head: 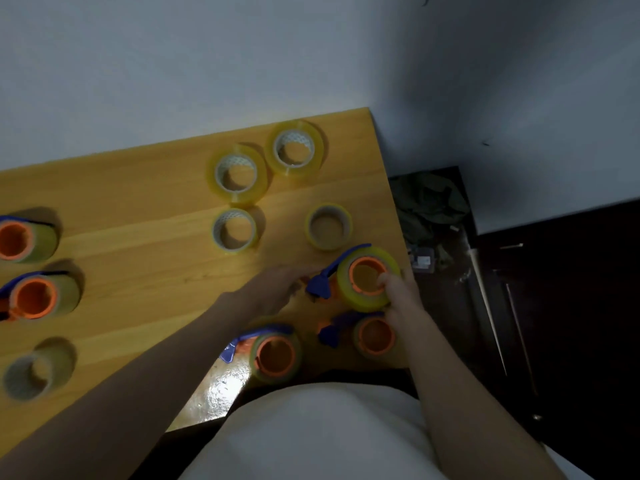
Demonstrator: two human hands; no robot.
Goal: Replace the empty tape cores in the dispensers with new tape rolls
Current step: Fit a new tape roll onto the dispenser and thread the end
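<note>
The right hand point(403, 299) is pressing its fingertips against the orange plastic hub and the glossy yellowish tape roll of a blue-handled dispenser point(363, 280) near the right edge of the wooden table point(138, 209). The left hand point(277, 289) is reaching to the blue handle end of that same dispenser, fingers curled toward it; motion blur is hiding whether they are actually closing on it.

Just below the right hand, a second dispenser point(372, 336) is lying with a bare orange hub ringed by only a thin core. Beneath the left wrist, a third dispenser point(273, 353) is carrying a roll around its round orange hub, its blue handle pointing left.

Beyond both hands, four loose rings are lying flat on the smooth, grain-streaked wood: two thick translucent yellow tape rolls point(237, 174) point(294, 148) with white patterned inner cores, a thinner patterned core point(234, 230), and a thin brown cardboard core point(328, 226).

Far out past the left forearm, two more loaded dispensers point(33, 296) point(17, 239) are sitting with orange hubs showing, and a greyish cardboard core point(29, 374) is lying nearer the table's front edge.
</note>
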